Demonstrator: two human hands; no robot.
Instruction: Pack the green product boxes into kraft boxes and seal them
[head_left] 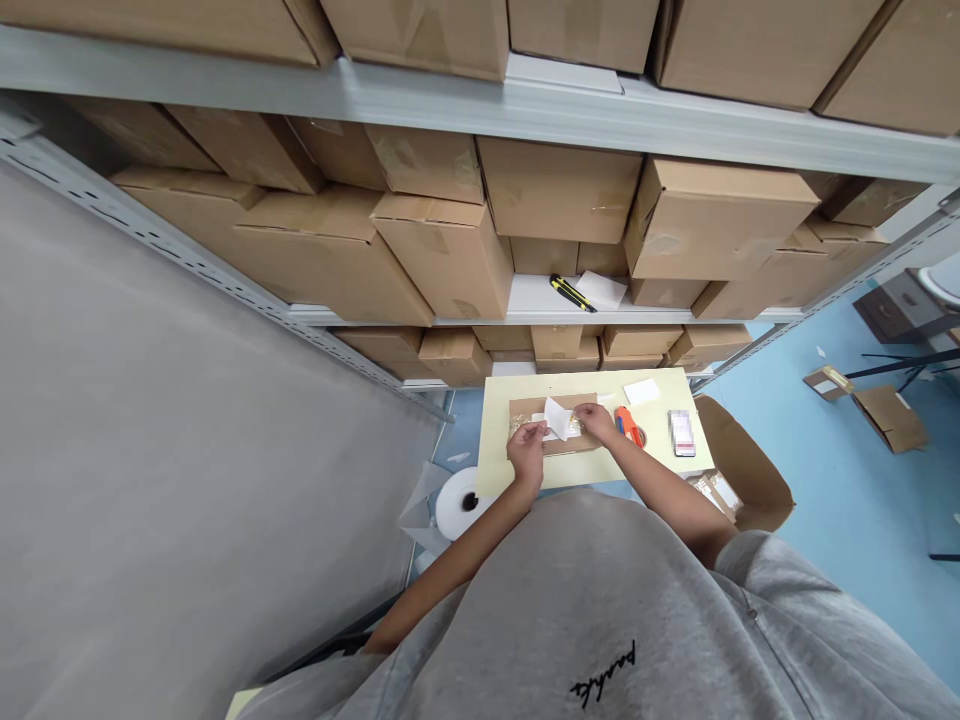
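My left hand (526, 452) and my right hand (596, 422) sit close together over a flat kraft cardboard piece (541, 412) on a pale yellow table (652, 450). Between my fingertips is a white paper sheet (559, 418), pinched by both hands. Clear plastic with small gold items (519, 426) shows beneath my left fingers. Right of my right hand lie an orange cutter or tape tool (628, 424), a white card (641, 392) and a small boxed packet (681, 432).
Metal shelving stacked with cardboard boxes (442, 255) rises beyond the table, with a yellow-and-black utility knife (571, 293) on a shelf. A white foam roll (459, 503) stands lower left. An open cardboard box (742, 465) sits right of the table, above a blue floor.
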